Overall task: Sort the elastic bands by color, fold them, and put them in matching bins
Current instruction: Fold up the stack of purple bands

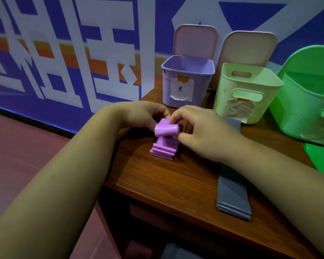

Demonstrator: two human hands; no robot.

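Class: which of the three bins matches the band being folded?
The purple bin, leftmost, matches the purple band; the pale green bin and bright green bin do not.

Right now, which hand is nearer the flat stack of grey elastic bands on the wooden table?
Right. The right hand pinches the rolled purple elastic band by the far end of the grey stack; the left hand holds the band's other side, farther away.
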